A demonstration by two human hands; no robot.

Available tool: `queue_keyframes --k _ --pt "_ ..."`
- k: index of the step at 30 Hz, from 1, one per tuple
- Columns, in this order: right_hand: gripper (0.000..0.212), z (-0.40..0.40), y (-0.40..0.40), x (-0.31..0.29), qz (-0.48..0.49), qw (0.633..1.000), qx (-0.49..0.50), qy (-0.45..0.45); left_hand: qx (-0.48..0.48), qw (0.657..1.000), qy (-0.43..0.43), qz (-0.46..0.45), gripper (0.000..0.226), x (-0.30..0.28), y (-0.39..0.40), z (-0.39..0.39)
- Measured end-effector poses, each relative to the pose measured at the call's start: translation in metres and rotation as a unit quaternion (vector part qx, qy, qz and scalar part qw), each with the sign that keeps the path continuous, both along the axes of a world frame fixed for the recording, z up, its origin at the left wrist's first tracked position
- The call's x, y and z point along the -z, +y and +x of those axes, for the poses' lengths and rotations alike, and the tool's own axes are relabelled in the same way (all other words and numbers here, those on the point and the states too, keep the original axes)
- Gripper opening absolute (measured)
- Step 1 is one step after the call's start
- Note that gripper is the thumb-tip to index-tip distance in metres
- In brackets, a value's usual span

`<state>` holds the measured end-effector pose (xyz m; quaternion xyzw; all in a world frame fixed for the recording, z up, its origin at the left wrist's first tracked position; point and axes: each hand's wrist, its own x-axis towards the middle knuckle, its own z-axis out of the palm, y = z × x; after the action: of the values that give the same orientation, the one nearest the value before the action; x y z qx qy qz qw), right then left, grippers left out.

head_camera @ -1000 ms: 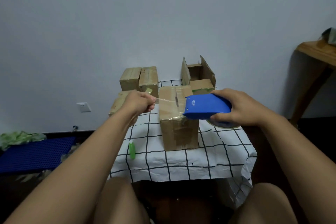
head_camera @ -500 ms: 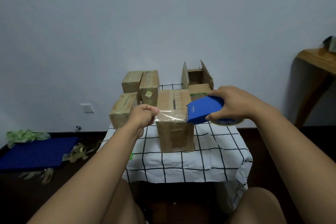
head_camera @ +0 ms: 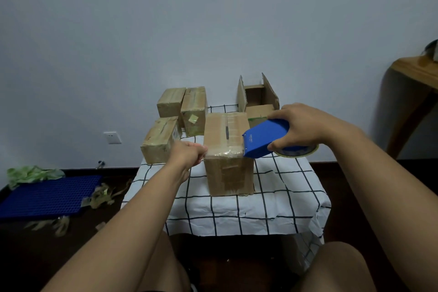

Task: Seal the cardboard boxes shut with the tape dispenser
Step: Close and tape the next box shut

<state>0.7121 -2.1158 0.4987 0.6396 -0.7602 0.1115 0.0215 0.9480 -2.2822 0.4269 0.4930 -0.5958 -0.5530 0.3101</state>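
Observation:
A closed cardboard box [head_camera: 227, 170] stands in the middle of the small table [head_camera: 279, 201] with a checked cloth. My right hand [head_camera: 305, 125] grips the blue tape dispenser [head_camera: 265, 140], whose front edge sits at the box's near right top corner. A clear strip of tape [head_camera: 222, 150] stretches from the dispenser across the box's near top edge to my left hand [head_camera: 189, 155], which pinches the tape's free end at the box's left corner. An open box [head_camera: 257, 102] with raised flaps stands behind the dispenser.
Three taped boxes [head_camera: 180, 114] are grouped at the table's back left. A blue plastic grid panel [head_camera: 47, 195] and crumpled tape scraps [head_camera: 104, 194] lie on the dark floor to the left. A wooden table [head_camera: 417, 73] stands at the right edge. My knees are below.
Both hands have lowered toward the box, bringing the stretched tape from above its top down onto the near top edge. The dispenser has dropped to the box's right corner.

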Motion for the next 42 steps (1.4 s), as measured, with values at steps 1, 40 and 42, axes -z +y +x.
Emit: queue_keyframes --k 1,40,42 --pt "0.078 -0.001 -0.001 0.000 0.000 1.000 0.001 0.002 0.000 1.000 0.000 0.003 0.012 0.000 -0.001 -0.001" --pt "0.085 -0.013 -0.007 0.010 0.055 0.997 -0.003 -0.056 0.017 0.886 -0.176 -0.429 0.031 0.020 0.028 -0.020" --pt "0.083 -0.015 -0.006 0.012 0.050 0.997 -0.006 -0.060 0.139 0.808 -0.196 -0.538 0.037 0.024 0.044 -0.026"
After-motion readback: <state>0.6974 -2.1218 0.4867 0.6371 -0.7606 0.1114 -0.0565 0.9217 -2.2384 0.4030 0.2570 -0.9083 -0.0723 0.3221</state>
